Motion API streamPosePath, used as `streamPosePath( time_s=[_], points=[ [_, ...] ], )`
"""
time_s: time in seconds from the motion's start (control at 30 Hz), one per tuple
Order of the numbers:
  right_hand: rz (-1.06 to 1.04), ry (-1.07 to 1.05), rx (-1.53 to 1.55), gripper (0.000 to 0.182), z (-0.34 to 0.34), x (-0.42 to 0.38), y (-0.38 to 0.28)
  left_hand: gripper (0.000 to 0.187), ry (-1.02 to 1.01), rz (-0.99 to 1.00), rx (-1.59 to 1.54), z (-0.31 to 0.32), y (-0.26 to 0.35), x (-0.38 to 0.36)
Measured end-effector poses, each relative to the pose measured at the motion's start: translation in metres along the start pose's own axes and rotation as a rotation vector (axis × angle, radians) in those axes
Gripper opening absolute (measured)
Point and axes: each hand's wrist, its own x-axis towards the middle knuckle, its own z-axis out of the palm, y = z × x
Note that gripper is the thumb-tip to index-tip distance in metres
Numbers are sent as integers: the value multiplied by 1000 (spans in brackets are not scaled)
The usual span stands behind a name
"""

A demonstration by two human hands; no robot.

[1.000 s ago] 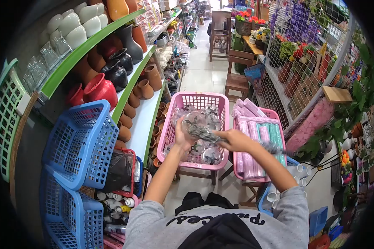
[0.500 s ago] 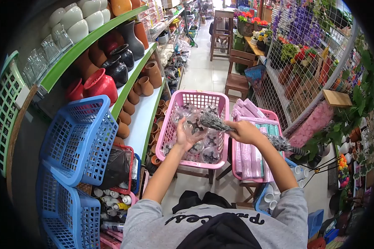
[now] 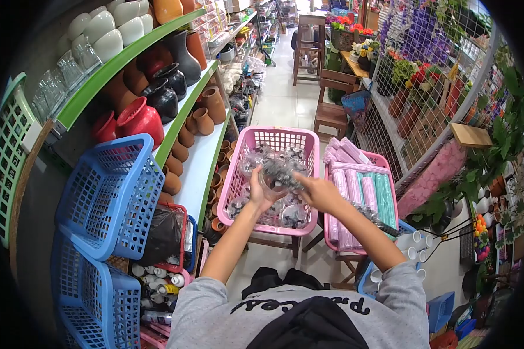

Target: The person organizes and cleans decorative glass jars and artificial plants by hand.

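Observation:
In the head view, my left hand is closed around the side of a clear round plastic container. My right hand grips a grey fluffy duster, whose head covers most of that container. The far end of the duster passes under my right forearm. Both hands are above a pink plastic basket, which holds several similar clear containers with dark parts inside.
A second pink basket with pink and green wrapped packs stands at right. Blue baskets are stacked at left beside shelves of pots. A wooden chair stands ahead, near a wire rack.
My right hand has moved slightly left and down, bringing the duster head onto the container. The duster's rear end has shifted left and down. My left hand keeps its hold.

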Motion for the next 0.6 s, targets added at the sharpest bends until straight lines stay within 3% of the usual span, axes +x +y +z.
streamPosePath(
  time_s=[0.07, 0.13, 0.2, 0.23, 0.43, 0.53, 0.6],
  points=[
    [104, 18, -129, 48, -5, 4, 12, 66, -55, 52, -2, -1, 2, -2],
    [107, 17, -118, 48, -13, 1, 7, 67, 81, 106, -13, -1, 5, -1],
    [83, -185, -66, 47, -26, -6, -1, 68, 127, 134, -37, -3, 8, 1],
    [85, -189, -63, 47, -29, -8, -5, 67, 138, 146, -25, -1, 9, 0],
    [126, -275, 297, 44, -46, -13, -15, 64, 207, 305, -117, -31, 0, 24],
    [140, -216, 258, 43, -47, -25, -1, 64, 233, 293, 55, -33, 2, 20],
    [210, -43, 418, 43, -35, -32, 24, 67, 369, 272, 514, -28, -6, 19]
  ],
)
